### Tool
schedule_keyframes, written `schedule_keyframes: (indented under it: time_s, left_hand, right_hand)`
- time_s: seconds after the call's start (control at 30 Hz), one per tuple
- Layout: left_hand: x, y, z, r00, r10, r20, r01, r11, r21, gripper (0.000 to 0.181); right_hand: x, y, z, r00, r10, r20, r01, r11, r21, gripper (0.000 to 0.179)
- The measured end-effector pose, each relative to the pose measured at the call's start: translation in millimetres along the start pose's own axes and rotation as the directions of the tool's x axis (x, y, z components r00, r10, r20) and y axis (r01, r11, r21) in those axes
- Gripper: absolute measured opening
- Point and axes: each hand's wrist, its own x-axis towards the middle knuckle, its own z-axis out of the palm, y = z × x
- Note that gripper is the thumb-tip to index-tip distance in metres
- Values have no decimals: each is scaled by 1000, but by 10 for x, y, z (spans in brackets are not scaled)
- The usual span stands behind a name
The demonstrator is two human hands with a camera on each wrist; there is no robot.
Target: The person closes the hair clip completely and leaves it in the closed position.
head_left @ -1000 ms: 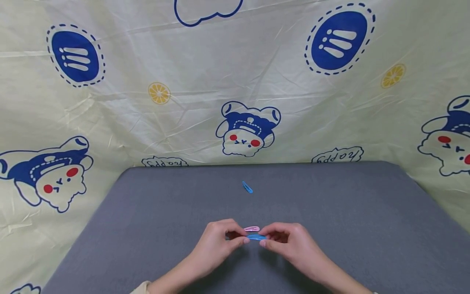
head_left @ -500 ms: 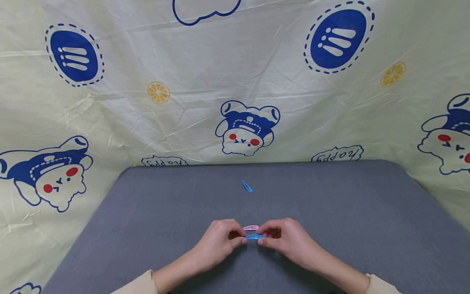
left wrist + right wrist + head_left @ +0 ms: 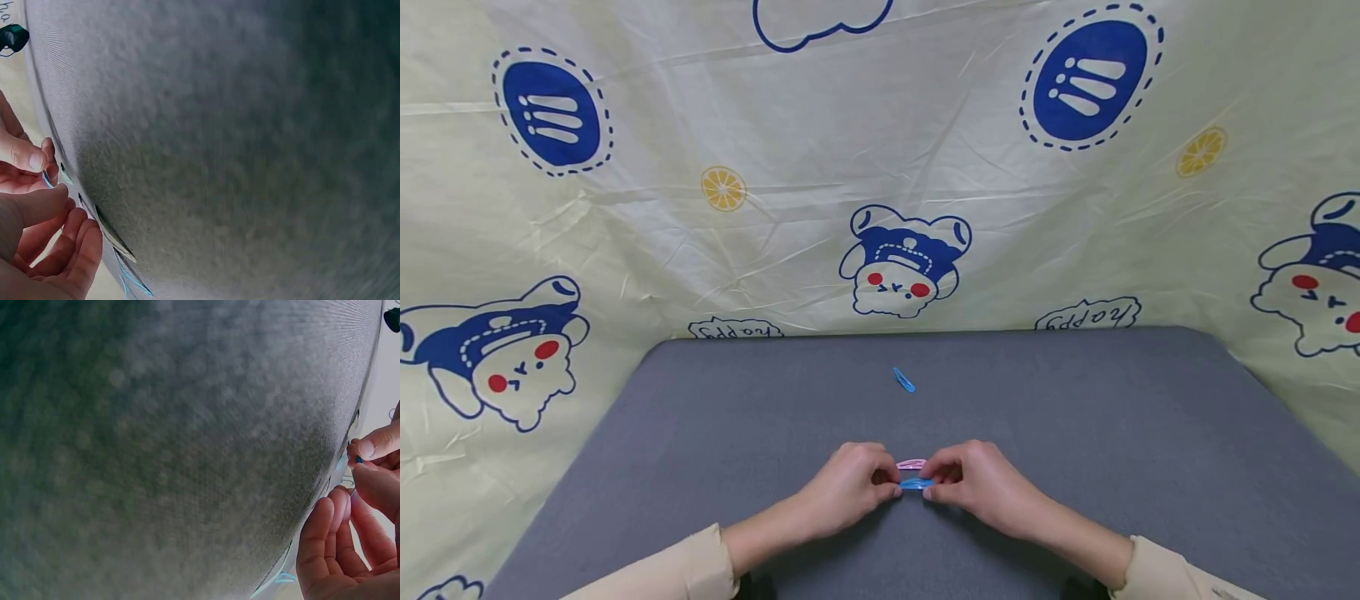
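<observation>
A blue snap hair clip [image 3: 916,483] spans the gap between the two hands in the head view. My left hand [image 3: 853,483] pinches its left end between thumb and fingers. The right end is pinched by my right hand [image 3: 981,483]. Fingertips cover both ends of this clip. Just beyond it lies a pink snap hair clip [image 3: 912,464], partly hidden by the fingers. In the left wrist view the blue clip [image 3: 47,179] shows only as a sliver between the fingertips. The right wrist view shows the fingers of my right hand [image 3: 350,540] curled at the lower right.
Another blue hair clip [image 3: 904,380] lies farther back on the grey cloth-covered table [image 3: 737,417]. Behind the table's far edge hangs a pale printed curtain [image 3: 805,250].
Both hands have shifted slightly left and away from the body, with the blue clip still between them. More of the sleeves shows. The far blue clip stays put.
</observation>
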Motion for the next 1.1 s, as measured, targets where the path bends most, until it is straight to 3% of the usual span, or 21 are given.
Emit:
schedule_keyframes:
  time_s: [0.37, 0.77, 1.1]
  left_hand:
    - [36, -29, -1, 998, -28, 60, 27, 999, 24, 6]
    - [-30, -76, 83, 999, -41, -31, 39, 998, -51, 8]
    - [-53, -67, 100, 998, -38, -53, 34, 996, -86, 7]
  right_hand:
    - [55, 56, 41, 999, -29, 14, 29, 999, -29, 9]
    - [72, 98, 68, 1000, -21, 16, 22, 999, -40, 12]
    - [72, 118, 28, 999, 5, 41, -4, 1000, -18, 12]
